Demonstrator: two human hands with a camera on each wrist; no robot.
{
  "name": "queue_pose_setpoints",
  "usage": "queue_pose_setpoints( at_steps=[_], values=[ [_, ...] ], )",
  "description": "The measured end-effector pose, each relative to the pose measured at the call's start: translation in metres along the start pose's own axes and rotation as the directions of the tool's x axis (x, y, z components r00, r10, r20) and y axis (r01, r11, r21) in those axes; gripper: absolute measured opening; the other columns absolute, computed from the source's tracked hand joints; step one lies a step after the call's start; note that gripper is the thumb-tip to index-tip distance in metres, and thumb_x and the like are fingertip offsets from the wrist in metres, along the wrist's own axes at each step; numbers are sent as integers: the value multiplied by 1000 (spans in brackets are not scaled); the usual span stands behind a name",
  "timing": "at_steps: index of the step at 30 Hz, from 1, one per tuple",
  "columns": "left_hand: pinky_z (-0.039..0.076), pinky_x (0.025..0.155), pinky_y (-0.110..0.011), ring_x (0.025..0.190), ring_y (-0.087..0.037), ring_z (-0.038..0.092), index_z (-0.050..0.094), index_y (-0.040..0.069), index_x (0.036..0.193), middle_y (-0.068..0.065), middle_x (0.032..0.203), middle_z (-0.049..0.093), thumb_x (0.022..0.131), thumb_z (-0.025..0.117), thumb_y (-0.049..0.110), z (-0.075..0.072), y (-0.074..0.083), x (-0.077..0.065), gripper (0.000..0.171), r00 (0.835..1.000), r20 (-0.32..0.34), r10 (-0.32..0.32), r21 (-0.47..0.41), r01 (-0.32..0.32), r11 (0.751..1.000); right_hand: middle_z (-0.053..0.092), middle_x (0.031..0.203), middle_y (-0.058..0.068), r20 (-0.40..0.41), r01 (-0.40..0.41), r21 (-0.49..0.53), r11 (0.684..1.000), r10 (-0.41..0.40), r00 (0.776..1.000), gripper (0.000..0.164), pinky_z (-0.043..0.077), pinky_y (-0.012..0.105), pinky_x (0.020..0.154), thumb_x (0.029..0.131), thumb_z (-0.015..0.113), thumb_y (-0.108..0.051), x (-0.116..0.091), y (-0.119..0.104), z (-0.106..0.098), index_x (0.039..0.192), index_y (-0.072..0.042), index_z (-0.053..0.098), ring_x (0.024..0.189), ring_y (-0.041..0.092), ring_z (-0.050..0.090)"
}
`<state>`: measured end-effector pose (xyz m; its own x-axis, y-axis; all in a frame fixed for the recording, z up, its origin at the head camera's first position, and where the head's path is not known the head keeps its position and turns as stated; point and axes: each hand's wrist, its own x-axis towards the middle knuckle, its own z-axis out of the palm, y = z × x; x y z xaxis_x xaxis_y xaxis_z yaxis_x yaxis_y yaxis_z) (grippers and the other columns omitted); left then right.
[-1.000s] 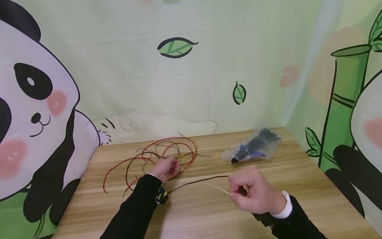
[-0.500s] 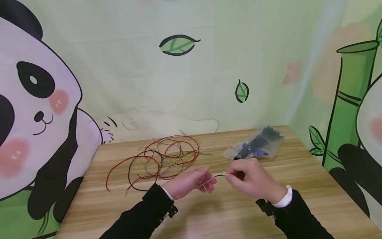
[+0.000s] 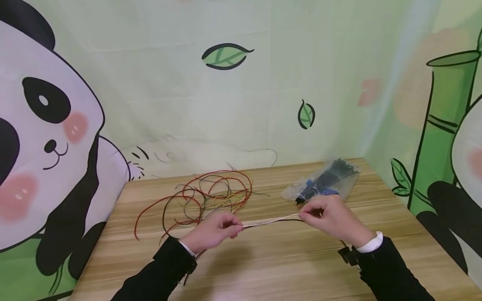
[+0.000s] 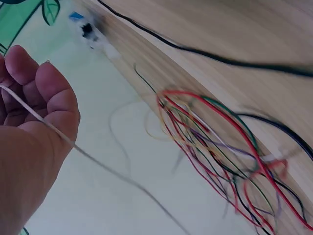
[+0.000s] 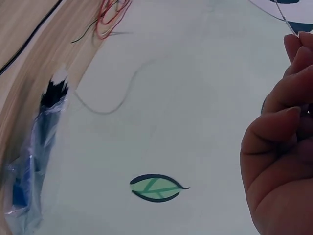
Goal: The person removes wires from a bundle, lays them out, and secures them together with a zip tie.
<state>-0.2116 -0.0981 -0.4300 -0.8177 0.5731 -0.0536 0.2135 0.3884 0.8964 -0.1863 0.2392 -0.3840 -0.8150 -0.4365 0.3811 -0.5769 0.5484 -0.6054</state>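
Soft shadows are falling on the light-brown wooden table (image 3: 271, 271); the dimmer left-wrist view's blurring the clear plastic bag (image 4: 94, 39).

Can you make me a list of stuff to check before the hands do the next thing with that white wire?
1. Left hand has the white wire: ok, fingers and thumb hold it.
2. Right hand has it too: ok, pinched with thumb and fingertips.
3. White wire straight between the hands: ok, nearly straight in the head view.
4. Black wire well away from the white one: not ok, it runs close beside it near the left hand.
5. Wire pile untangled: not ok, lots of loops cross.
6. Plastic bag closed: cannot tell, its opening isn't clear.
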Motion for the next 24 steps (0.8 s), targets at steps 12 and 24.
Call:
queue_pose_setpoints(
  at_steps=[12,24],
  values=[
    [46,64,-28,75,-17,56,68,11,91,-7,85,64,95,60,17,-29,-27,-32,11,992,-122,-32,129,48,990,62,74,-14,13,-91,-78,993,93,996,14,47,25,58,88,70,-15,-6,26,-5,82,-27,70,64,6,54],
    [43,59,-25,62,-8,50,70,10,81,3,71,63,90,67,11,-24,-53,-41,10,962,-272,0,399,113,910,54,66,-7,81,-260,-162,952,276,958,14,37,27,56,91,65,-19,-12,69,-1,77,-19,66,57,11,45]
  ],
)
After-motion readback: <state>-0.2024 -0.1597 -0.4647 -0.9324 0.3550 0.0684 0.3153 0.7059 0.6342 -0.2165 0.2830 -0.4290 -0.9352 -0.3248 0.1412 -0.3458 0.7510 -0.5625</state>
